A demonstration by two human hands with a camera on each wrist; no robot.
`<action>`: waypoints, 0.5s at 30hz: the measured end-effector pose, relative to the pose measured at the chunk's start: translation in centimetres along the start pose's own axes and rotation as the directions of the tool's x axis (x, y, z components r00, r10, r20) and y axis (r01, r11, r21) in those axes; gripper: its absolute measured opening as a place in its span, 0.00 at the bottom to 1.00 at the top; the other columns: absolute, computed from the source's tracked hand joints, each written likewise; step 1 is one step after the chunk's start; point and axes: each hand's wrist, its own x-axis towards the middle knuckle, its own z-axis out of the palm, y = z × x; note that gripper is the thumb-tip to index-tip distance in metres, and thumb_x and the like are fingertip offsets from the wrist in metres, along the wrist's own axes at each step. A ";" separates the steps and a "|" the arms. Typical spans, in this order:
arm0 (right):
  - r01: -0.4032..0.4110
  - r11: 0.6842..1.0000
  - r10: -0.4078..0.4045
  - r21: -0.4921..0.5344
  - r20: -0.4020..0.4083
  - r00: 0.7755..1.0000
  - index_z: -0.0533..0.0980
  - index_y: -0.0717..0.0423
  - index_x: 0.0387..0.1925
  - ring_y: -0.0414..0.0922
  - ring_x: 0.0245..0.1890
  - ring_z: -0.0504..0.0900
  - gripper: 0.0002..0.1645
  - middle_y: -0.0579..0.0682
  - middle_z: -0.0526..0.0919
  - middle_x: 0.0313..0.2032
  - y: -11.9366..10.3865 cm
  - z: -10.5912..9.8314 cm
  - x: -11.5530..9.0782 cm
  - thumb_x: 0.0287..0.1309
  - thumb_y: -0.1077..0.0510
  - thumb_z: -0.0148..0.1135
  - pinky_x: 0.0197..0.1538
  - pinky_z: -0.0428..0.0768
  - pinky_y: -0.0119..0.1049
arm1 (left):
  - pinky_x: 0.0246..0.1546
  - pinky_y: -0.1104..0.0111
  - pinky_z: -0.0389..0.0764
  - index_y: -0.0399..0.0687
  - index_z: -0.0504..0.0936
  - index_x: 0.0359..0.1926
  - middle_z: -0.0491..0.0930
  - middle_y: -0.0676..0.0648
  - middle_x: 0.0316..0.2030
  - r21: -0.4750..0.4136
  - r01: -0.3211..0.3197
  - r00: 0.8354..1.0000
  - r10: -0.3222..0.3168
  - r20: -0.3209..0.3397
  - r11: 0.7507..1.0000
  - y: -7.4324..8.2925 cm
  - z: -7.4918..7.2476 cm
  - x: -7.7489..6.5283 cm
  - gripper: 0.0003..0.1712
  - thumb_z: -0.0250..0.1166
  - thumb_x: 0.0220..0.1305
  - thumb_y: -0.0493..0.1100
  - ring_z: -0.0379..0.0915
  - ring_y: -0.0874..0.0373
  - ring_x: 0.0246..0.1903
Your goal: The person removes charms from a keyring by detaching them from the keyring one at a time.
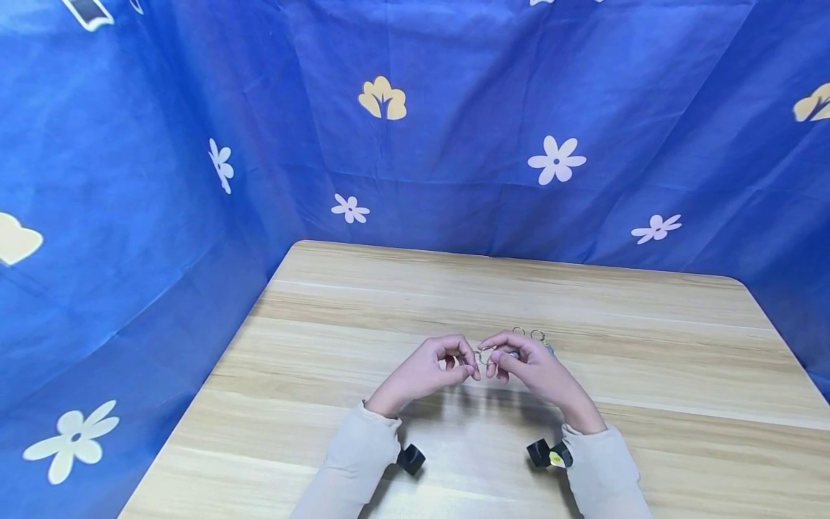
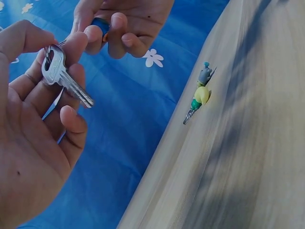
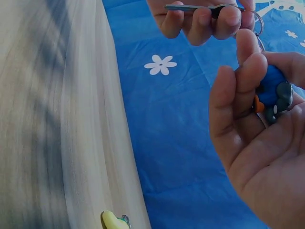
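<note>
Above the table, my left hand (image 1: 433, 369) pinches a silver key (image 2: 58, 71) near its head, between thumb and forefinger. The key's blade points away from the fingertips. My right hand (image 1: 530, 366) holds a keychain charm (image 3: 272, 87), a small blue, dark grey and orange figure, partly hidden by the fingers. A thin metal ring (image 3: 260, 23) spans the small gap between the two hands, at the key's head. On the table behind the right hand lies another keychain (image 2: 201, 93) with a yellow, grey and green figure and a metal chain.
Two small rings (image 1: 537, 334) show on the table just beyond the right hand. The wood-grain table (image 1: 311, 404) has a blue flowered cloth (image 1: 454, 144) hanging behind it and at its left. A black wrist camera (image 1: 411, 459) sits at the left sleeve.
</note>
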 end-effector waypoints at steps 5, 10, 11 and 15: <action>-0.007 1.000 0.007 0.014 -0.010 1.000 0.74 0.67 0.52 0.37 0.26 0.79 0.15 0.49 0.83 0.29 0.1 -0.1 -0.1 0.68 0.63 0.51 0.34 0.81 0.37 | 0.41 0.68 0.78 0.38 0.78 0.41 0.83 0.40 0.35 -0.057 0.024 1.000 -0.024 0.011 0.998 0.0 0.0 -0.1 0.08 0.58 0.60 0.34 0.79 0.57 0.36; 0.011 1.000 -0.011 0.007 -0.004 1.000 0.74 0.67 0.51 0.37 0.26 0.79 0.15 0.47 0.83 0.28 0.2 -0.2 -0.1 0.67 0.64 0.51 0.33 0.81 0.35 | 0.44 0.66 0.79 0.40 0.78 0.41 0.83 0.41 0.34 -0.035 0.056 0.998 -0.055 0.026 0.998 -0.1 0.1 -0.1 0.07 0.59 0.62 0.35 0.79 0.60 0.36; 0.013 1.000 -0.013 0.008 -0.002 1.000 0.74 0.67 0.51 0.37 0.26 0.79 0.15 0.47 0.83 0.29 0.3 -0.3 -0.2 0.67 0.64 0.51 0.33 0.81 0.35 | 0.44 0.67 0.79 0.41 0.78 0.41 0.83 0.42 0.33 -0.023 0.062 0.998 -0.061 0.029 0.998 -0.1 0.1 -0.2 0.06 0.59 0.63 0.35 0.79 0.60 0.37; 0.030 0.999 -0.030 0.010 0.002 1.000 0.74 0.68 0.51 0.39 0.26 0.79 0.14 0.49 0.83 0.29 0.5 -0.3 -0.2 0.68 0.64 0.51 0.33 0.81 0.34 | 0.45 0.65 0.77 0.48 0.80 0.40 0.84 0.47 0.32 0.013 0.075 0.997 -0.075 0.020 0.997 0.2 0.1 -0.3 0.04 0.59 0.65 0.39 0.78 0.59 0.39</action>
